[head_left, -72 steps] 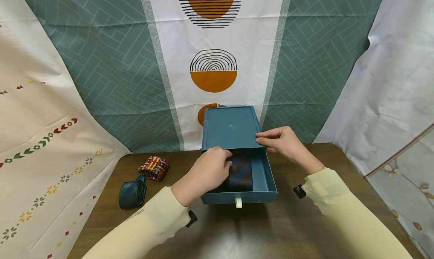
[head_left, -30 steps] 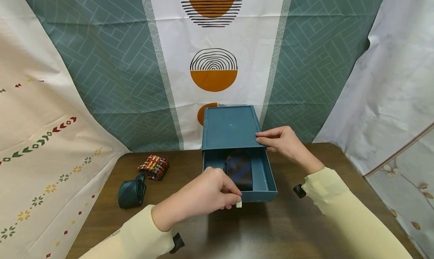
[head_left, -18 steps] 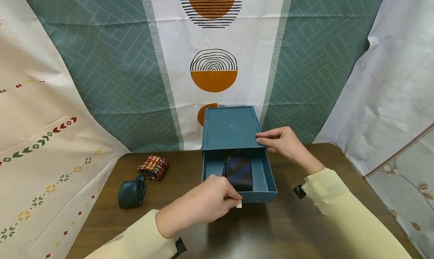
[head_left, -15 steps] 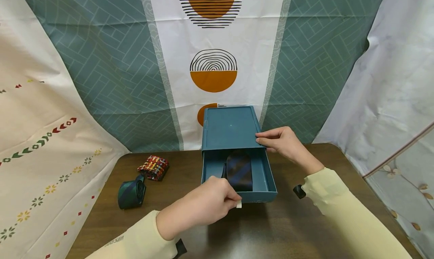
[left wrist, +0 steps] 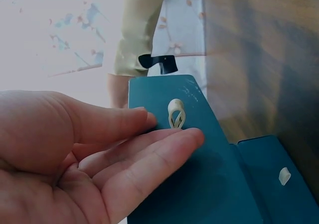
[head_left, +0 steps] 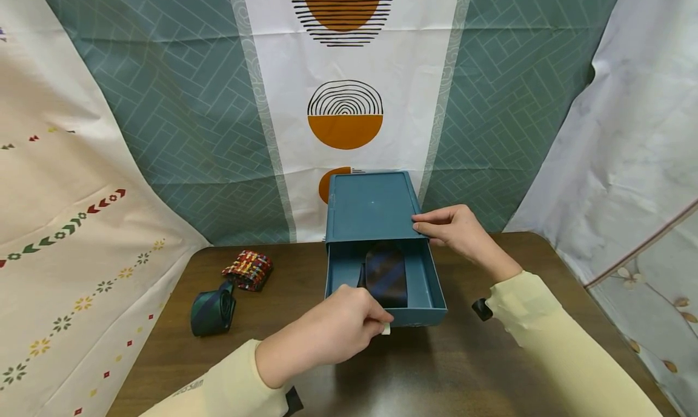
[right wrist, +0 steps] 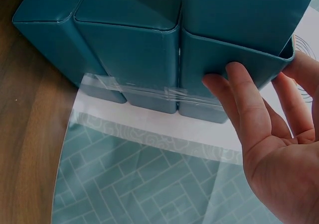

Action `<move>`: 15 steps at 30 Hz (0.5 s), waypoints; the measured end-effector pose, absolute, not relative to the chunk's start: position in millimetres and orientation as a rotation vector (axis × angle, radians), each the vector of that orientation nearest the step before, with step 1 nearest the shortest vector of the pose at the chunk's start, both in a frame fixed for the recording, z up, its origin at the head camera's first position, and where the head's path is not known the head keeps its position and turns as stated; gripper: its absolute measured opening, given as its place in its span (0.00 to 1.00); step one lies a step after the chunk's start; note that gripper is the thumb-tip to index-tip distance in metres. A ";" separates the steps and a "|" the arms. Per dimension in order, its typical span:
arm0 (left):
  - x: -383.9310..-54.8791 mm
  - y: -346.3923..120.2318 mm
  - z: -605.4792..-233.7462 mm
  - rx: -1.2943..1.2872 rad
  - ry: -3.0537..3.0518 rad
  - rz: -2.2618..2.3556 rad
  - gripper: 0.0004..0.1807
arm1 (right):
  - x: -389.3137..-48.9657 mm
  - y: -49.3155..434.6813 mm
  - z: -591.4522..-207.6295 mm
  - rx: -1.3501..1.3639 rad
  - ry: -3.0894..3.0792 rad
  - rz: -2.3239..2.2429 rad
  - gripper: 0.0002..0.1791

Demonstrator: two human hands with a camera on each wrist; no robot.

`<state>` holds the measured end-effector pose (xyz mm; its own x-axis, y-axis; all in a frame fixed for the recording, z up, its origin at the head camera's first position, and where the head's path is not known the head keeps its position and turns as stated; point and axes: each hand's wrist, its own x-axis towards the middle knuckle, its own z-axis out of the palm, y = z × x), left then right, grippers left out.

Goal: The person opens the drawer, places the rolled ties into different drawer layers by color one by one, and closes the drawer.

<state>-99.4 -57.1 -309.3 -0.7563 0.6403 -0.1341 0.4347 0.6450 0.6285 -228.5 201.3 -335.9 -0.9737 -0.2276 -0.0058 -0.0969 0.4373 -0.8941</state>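
Note:
A teal drawer unit (head_left: pixel 372 205) stands at the table's back, its top drawer (head_left: pixel 427 280) pulled out. Inside lies a rolled dark necktie (head_left: pixel 387 277) with blue stripes; a second dark piece shows beside it, partly behind my left hand. My left hand (head_left: pixel 338 326) is at the drawer front, thumb and fingertips at the cream pull tab (left wrist: pixel 176 106), seemingly pinching it; the exact contact is partly hidden. My right hand (head_left: pixel 460 234) holds the casing's right front edge. In the right wrist view, two fingertips (right wrist: pixel 238 72) press its side wall, with others round the top edge.
On the wooden table (head_left: pixel 163 356) to the left lie a rolled green and navy striped necktie (head_left: pixel 211 311) and a rolled multicoloured woven necktie (head_left: pixel 249 270). Below the top drawer sits another drawer with its own tab (left wrist: pixel 284 176). Cloth curtains (head_left: pixel 191 132) hang close behind and beside.
My left hand has come out of the drawer and moved down to the pull tab, uncovering the dark necktie. The right hand and the drawer have stayed put.

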 end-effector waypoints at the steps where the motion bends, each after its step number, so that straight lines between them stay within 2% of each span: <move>1: -99.5 -56.6 -309.9 0.849 2.523 0.835 0.11 | -228.8 201.6 -336.5 -0.290 2.552 -1.580 0.22; 15: -100.2 -49.4 -314.5 0.810 2.554 0.851 0.12 | -231.0 203.2 -339.8 -0.301 2.555 -1.590 0.22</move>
